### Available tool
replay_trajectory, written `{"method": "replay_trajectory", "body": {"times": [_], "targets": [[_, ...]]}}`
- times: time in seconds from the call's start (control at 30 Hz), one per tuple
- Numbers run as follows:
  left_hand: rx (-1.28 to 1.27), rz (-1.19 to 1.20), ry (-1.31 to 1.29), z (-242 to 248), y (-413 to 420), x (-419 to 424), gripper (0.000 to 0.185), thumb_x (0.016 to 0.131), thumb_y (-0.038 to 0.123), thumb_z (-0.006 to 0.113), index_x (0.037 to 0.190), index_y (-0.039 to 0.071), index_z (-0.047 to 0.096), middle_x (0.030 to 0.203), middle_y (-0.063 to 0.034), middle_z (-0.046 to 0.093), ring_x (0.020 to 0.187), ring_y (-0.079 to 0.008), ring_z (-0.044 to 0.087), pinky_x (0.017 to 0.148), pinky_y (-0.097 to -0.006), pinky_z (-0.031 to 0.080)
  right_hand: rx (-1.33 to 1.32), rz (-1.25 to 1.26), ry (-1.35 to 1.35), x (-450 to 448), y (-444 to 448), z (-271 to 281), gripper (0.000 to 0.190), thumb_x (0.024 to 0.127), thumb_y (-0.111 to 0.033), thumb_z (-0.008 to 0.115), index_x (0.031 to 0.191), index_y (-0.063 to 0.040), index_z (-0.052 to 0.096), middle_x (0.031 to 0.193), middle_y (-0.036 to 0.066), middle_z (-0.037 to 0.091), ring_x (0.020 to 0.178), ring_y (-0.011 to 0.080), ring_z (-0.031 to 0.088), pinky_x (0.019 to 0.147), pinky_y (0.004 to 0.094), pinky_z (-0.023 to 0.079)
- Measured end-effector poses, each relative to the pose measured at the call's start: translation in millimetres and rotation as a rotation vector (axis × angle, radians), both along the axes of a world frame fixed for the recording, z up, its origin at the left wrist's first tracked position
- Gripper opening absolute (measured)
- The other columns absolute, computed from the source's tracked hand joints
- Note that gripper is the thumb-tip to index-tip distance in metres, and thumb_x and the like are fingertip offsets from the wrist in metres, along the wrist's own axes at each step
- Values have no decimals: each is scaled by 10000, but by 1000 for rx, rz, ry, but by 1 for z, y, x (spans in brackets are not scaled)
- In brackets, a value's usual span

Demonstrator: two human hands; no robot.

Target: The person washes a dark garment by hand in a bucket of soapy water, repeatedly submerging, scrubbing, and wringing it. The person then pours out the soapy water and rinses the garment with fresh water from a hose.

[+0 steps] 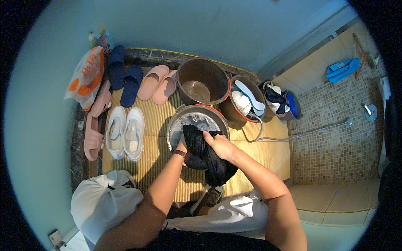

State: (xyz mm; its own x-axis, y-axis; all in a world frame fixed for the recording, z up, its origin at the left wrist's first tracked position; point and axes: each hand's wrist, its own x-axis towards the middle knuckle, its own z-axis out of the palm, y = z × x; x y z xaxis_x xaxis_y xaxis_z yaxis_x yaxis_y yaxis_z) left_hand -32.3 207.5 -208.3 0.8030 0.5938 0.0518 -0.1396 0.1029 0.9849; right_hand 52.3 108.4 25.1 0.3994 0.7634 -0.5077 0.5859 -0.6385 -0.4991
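Note:
A wet-looking black cloth (209, 157) is bunched up over a brown bucket (171, 125) of sudsy water. My right hand (220, 145) grips it from the right, thumb on top. On the left, my left hand (182, 145), with a dark band at the wrist, holds the same cloth; its fingers are hidden behind the fabric. One end of the cloth hangs past the bucket's near rim.
Beyond stands a brown bucket (185, 84) with a wet bottom. Right of it, another bucket (230, 109) holds white cloth, insoles and a shower hose (284, 138). White shoes (133, 135), pink slippers (154, 81) and navy slippers (131, 84) lie left on ribbed flooring.

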Motion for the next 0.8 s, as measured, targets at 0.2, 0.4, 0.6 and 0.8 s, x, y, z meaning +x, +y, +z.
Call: {"method": "replay_trajectory", "body": {"times": [0.2, 0.4, 0.6, 0.8], "targets": [[-997, -17, -178, 74, -5, 4, 238, 958, 175, 569, 1155, 52, 620, 1096, -64, 645, 967, -203, 604, 840, -349, 518, -32, -195, 66, 18, -5, 8, 850, 970, -638, 367, 967, 158, 664, 911, 249, 694, 944, 332, 658, 906, 410, 459], [-969, 166, -7, 164, 24, -15, 549, 997, 503, 432, 1268, 41, 554, 1201, -132, 628, 1035, -298, 642, 799, -465, 551, 439, -618, 710, 42, 23, 83, 775, 919, -592, 535, 1433, -25, 413, 1438, 178, 477, 1269, 298, 508, 1071, 406, 407], [-754, 105, 157, 152, 46, -32, 438, 1000, 459, 470, 1087, 45, 581, 1000, -113, 654, 845, -240, 656, 733, -408, 529, 944, -673, 711, 79, 98, 156, 648, 893, -546, 556, 1298, -40, 532, 1241, 157, 602, 1084, 294, 587, 958, 414, 463], [-611, 116, 277, 125, 39, -20, 298, 991, 363, 521, 1050, 78, 580, 979, -114, 679, 845, -226, 677, 717, -364, 539, 858, -590, 373, 138, 153, 107, 570, 877, -453, 605, 1150, 46, 568, 1065, 172, 631, 956, 266, 624, 814, 409, 519]]}}
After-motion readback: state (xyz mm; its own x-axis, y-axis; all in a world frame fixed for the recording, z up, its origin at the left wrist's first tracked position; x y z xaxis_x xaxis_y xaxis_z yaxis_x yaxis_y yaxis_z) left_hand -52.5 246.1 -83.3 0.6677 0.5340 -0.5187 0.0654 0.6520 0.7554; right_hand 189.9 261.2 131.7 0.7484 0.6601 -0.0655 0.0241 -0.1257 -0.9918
